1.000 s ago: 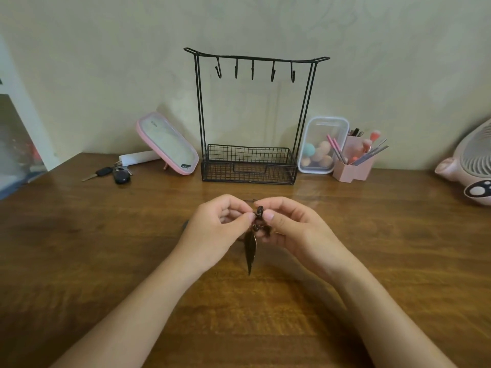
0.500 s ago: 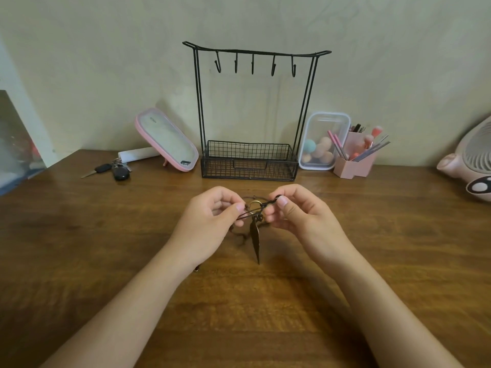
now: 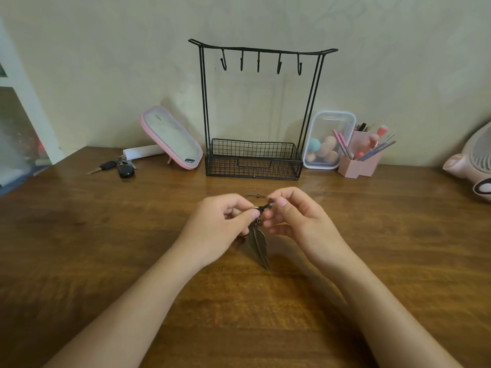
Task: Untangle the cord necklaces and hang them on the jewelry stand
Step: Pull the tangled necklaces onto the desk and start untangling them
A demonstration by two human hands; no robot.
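Knotted cords [image 3: 263, 207] pinched by fingers of both hands [image 3: 220, 224] [image 3: 297, 221]; stand [image 3: 259, 51] hooks bare, nothing hung yet.

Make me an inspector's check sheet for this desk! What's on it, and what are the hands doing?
Surface: brown wooden table.
Job's things: tangled cords held between both hands, with a leaf pendant hanging below; black wire jewelry stand at the back, all five hooks bare.
Clutter: keys, pink mirror, clear box of sponges, pink brush holder, pink fan at the right edge.
Hands: left hand and right hand both pinch the tangled cords.
Cables: nothing seen.
Surroundings: pale wall behind the table.
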